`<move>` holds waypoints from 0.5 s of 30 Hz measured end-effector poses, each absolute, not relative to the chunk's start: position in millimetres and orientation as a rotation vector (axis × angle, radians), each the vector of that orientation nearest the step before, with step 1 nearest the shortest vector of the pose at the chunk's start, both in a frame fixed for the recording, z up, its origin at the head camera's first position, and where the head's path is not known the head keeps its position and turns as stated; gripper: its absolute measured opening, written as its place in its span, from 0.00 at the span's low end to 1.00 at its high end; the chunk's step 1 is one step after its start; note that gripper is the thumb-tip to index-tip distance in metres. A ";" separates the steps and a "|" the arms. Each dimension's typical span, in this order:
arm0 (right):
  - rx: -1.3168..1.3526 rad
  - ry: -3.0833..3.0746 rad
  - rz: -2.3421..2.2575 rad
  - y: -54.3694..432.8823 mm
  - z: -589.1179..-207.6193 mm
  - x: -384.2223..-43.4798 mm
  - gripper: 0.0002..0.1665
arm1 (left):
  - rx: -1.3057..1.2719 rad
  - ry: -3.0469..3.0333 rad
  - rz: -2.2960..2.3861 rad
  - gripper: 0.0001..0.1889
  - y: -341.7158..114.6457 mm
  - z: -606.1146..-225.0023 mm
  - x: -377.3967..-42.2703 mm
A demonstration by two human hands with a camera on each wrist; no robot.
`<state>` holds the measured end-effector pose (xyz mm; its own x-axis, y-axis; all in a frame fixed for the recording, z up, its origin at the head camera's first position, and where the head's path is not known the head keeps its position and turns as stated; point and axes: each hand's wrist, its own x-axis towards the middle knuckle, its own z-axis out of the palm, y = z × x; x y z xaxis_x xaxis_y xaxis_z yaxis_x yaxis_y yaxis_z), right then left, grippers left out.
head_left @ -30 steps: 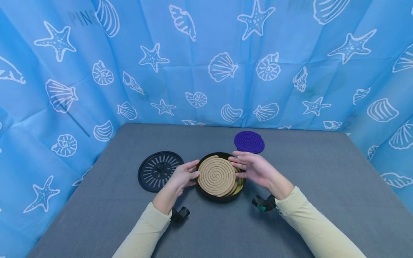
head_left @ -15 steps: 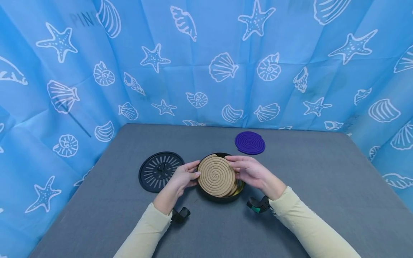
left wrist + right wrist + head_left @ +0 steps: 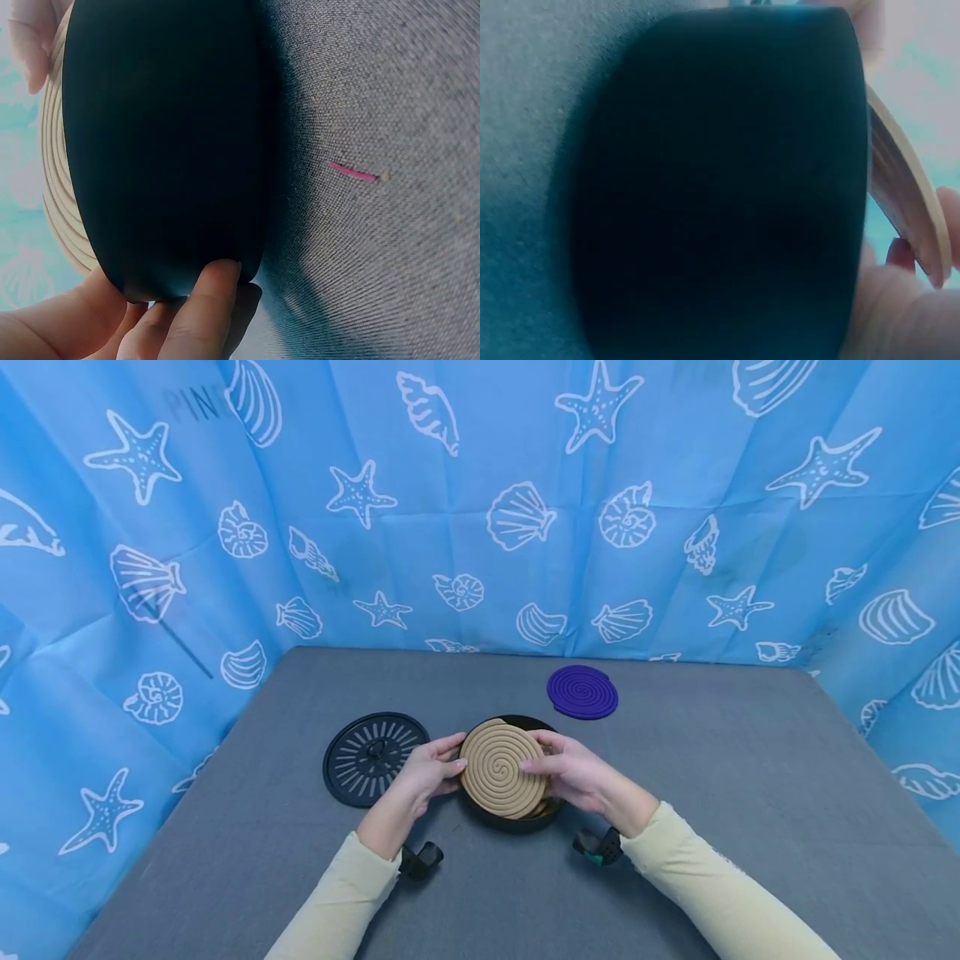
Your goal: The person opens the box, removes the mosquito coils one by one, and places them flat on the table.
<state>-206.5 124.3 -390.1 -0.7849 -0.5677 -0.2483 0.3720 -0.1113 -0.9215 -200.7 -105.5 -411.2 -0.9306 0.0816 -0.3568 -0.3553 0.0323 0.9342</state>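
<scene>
A round black tin point(image 3: 517, 825) stands on the table with a beige mosquito coil point(image 3: 501, 768) at its top. My left hand point(image 3: 422, 770) holds the tin's left side, its fingers against the outer wall and the thumb up at the rim. With my right hand point(image 3: 581, 772) I pinch the coil's right edge, thumb on top and fingers underneath. In the right wrist view that edge of the coil point(image 3: 919, 202) is tilted up above the tin's rim. More beige coil shows below it in the head view; most of the tin's inside is hidden.
A black slotted lid point(image 3: 375, 768) with a small central knob lies left of the tin. Behind the tin, to the right, lies a purple coil point(image 3: 582, 692). A blue shell-patterned curtain point(image 3: 480, 560) hangs behind the grey table point(image 3: 712, 760).
My right hand has moved left to the coil's right edge and its thumb has come down on top. The left hand has stayed on the tin.
</scene>
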 end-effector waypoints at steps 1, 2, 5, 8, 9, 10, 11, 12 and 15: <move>-0.225 1.532 -1.950 124.7 -390.3 -205.9 0.35 | -0.283 2.007 1.969 0.26 -105.3 -411.2 -200.6; -0.231 1.523 -1.952 125.0 -390.7 -205.3 0.36 | -0.287 2.008 1.969 0.26 -105.2 -411.2 -200.6; -0.249 1.498 -1.952 125.7 -391.5 -203.9 0.38 | -0.274 2.015 1.966 0.26 -105.3 -410.9 -200.1; -0.252 1.478 -1.950 126.2 -391.5 -202.8 0.39 | -0.268 2.015 1.963 0.26 -105.6 -410.7 -199.9; -0.250 1.472 -1.951 126.2 -391.4 -202.6 0.40 | -0.268 2.015 1.962 0.26 -105.7 -410.8 -200.1; -0.247 1.466 -1.954 126.2 -391.2 -202.5 0.40 | -0.273 2.011 1.963 0.26 -105.8 -410.9 -200.3; -0.243 1.463 -1.956 126.2 -390.8 -202.3 0.40 | -0.272 2.011 1.962 0.25 -105.8 -411.1 -200.6; -0.237 1.462 -1.958 126.3 -390.5 -202.1 0.40 | -0.274 2.013 1.961 0.25 -105.9 -411.4 -200.9; -0.218 1.456 -1.971 126.5 -389.9 -201.6 0.40 | -0.280 2.015 1.959 0.25 -106.0 -411.3 -201.3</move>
